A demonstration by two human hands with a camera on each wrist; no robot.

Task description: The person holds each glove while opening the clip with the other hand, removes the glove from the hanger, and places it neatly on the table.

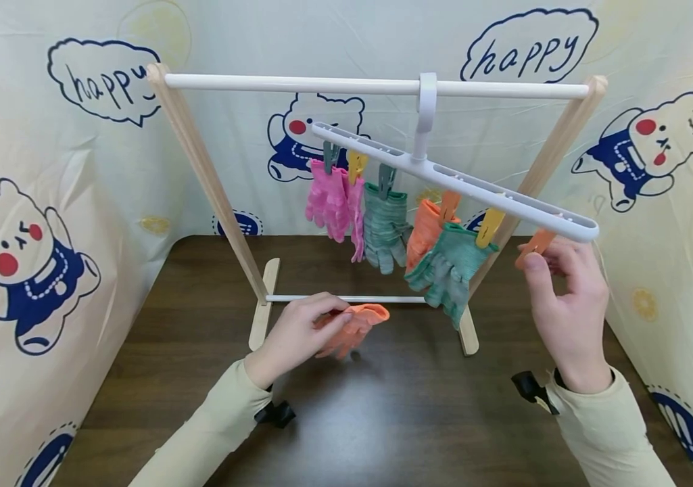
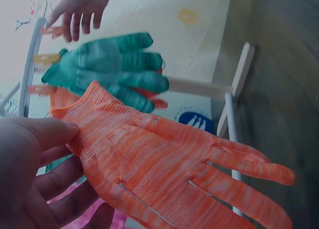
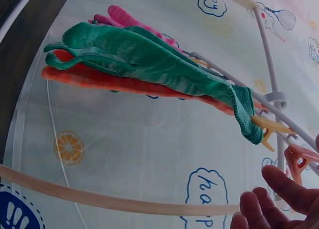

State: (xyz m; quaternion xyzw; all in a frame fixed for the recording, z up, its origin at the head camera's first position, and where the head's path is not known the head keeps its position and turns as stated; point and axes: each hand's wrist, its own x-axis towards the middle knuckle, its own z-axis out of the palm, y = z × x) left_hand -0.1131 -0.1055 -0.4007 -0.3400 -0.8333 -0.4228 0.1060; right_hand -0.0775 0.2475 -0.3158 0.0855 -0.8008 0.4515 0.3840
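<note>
My left hand (image 1: 300, 331) pinches an orange glove (image 2: 149, 149) near its cuff, between thumb and fingers. The glove's fingers hang free above the table. At the right end of a white hanger (image 1: 480, 187), my right hand (image 1: 568, 308) pinches an orange clothespin (image 1: 535, 248), with no glove in it. Beside that, a yellow clothespin (image 1: 489, 227) grips a green glove (image 1: 452, 260). Farther along the hanger, clothespins hold another orange glove (image 1: 422, 230), a second green glove (image 1: 385, 223) and pink gloves (image 1: 328, 196).
The hanger hooks over the white top bar (image 1: 291, 84) of a wooden rack, and slants toward me on the right. Rack feet (image 1: 469, 331) stand on the dark brown table (image 1: 383, 419). A printed cloth (image 1: 17, 135) with cartoon bears surrounds the table at the back and sides.
</note>
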